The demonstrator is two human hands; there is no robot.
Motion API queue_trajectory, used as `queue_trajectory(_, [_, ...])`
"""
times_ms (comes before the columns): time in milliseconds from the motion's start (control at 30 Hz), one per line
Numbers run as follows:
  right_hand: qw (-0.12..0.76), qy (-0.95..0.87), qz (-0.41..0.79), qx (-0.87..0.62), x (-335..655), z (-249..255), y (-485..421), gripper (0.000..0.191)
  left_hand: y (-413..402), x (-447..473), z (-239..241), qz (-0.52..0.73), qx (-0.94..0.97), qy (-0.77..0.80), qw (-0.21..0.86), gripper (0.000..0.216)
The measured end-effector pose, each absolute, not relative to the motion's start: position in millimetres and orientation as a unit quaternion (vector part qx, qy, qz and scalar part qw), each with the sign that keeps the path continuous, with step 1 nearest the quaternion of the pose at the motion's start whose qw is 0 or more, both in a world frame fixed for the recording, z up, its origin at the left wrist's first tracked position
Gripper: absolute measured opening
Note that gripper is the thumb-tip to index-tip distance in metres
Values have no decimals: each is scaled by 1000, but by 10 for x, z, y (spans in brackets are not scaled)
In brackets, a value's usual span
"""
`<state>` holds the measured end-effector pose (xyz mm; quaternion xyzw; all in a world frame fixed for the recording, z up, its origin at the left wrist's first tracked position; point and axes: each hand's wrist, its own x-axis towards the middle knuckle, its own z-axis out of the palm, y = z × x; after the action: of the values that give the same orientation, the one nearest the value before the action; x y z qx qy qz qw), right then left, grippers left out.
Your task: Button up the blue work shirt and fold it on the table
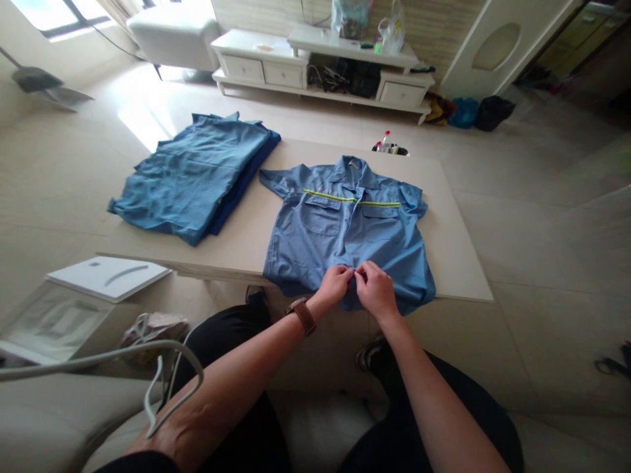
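A blue short-sleeved work shirt [320, 226] with a yellow-green stripe across the chest lies front up on the table, its collar pointing away from me. Its lower hem hangs over the near table edge. My left hand [336, 284], with a brown-strapped watch on the wrist, pinches the front placket near the hem. Close beside it, my right hand [375, 286] pinches the same placket, fingertips almost touching the left ones. Whatever small part sits between the fingertips is hidden. To the left rests a stack of folded blue garments [192, 174].
The pale table [453, 249] stands in front of my knees. A white box [108, 277] is at the lower left, near a pale cable [192, 358]. Red-capped bottles [386, 139] show beyond the table's far edge. A white TV cabinet [266, 66] lines the wall.
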<state>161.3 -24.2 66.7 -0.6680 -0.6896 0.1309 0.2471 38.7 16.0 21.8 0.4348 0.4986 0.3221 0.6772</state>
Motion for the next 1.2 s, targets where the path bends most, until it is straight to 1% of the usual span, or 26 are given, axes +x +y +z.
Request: queue_trajectory(1200, [238, -695, 121, -668, 1625, 634, -234, 16, 151, 388, 220, 313, 445, 510, 666, 27])
